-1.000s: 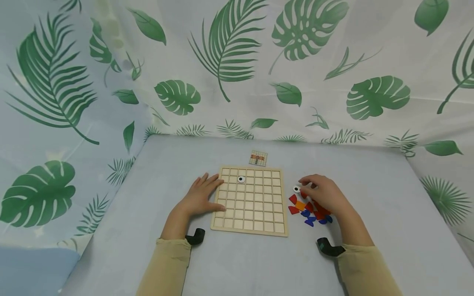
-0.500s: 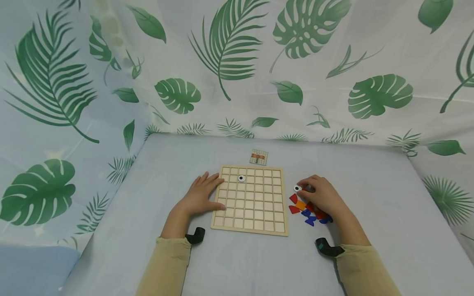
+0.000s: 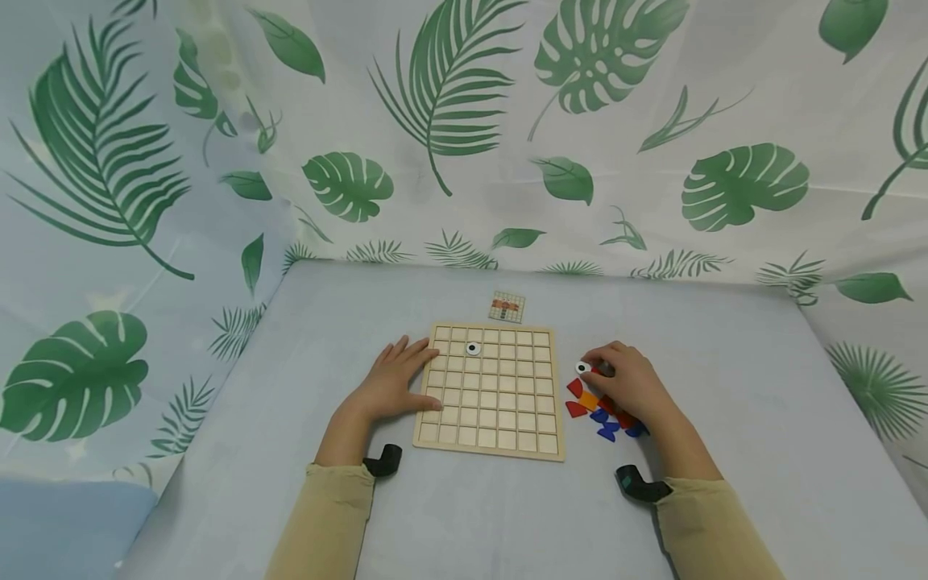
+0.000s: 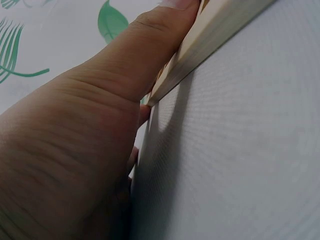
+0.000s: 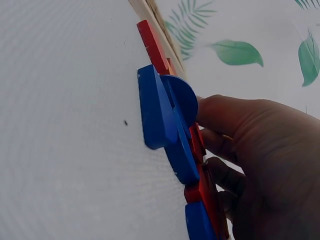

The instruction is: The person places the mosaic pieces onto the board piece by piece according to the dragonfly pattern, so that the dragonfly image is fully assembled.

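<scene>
In the head view, the square wooden grid board (image 3: 489, 393) lies on the table with one white eye disc (image 3: 473, 349) in an upper-left cell. My left hand (image 3: 391, 387) rests on the board's left edge, fingers spread and thumb over the frame; its thumb also shows against the board edge (image 4: 200, 47) in the left wrist view. Right of the board, my right hand (image 3: 627, 380) pinches a second white eye disc (image 3: 582, 367) between thumb and index finger. Beneath that hand lie red pieces (image 3: 576, 409), an orange piece (image 3: 588, 400) and blue pieces (image 3: 607, 432), partly hidden.
A small picture card (image 3: 507, 307) with a grid pattern lies just behind the board. Blue pieces (image 5: 157, 110) lean on each other in the right wrist view. A leaf-printed curtain (image 3: 464, 121) hangs behind the pale table (image 3: 464, 524).
My right thumb and index finger have closed in on the eye disc at the pile's upper edge. The left hand and the board stay in place.
</scene>
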Motion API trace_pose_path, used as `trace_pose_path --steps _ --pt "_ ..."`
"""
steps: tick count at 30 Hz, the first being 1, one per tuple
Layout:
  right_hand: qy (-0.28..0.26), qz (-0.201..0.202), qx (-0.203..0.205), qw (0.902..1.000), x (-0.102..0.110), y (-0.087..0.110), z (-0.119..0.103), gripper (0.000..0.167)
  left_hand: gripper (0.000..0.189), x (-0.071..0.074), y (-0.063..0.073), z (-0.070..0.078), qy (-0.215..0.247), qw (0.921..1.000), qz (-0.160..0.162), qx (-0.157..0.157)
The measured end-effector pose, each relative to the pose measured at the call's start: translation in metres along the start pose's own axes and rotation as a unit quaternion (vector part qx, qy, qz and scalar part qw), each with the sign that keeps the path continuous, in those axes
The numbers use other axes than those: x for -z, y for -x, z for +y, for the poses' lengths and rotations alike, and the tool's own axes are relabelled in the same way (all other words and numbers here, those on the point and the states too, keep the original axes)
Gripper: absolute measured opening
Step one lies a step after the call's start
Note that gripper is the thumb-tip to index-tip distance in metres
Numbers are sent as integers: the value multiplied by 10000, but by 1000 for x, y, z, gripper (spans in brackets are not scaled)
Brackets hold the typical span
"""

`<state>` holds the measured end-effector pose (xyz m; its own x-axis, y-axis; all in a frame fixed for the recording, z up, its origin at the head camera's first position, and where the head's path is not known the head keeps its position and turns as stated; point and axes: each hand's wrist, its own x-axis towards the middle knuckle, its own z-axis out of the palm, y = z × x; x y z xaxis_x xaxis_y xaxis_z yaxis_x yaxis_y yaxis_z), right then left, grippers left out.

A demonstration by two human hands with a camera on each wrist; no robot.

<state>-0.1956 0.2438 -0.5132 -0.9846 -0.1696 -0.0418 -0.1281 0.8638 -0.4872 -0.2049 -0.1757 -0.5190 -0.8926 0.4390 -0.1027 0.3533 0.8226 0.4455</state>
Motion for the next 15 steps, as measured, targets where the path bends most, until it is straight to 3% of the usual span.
trace_pose_path --steps 15 --pt "-23 38 -37 10000 1 0 -2 39 99 0 0 -2 -21 10000 -29 -26"
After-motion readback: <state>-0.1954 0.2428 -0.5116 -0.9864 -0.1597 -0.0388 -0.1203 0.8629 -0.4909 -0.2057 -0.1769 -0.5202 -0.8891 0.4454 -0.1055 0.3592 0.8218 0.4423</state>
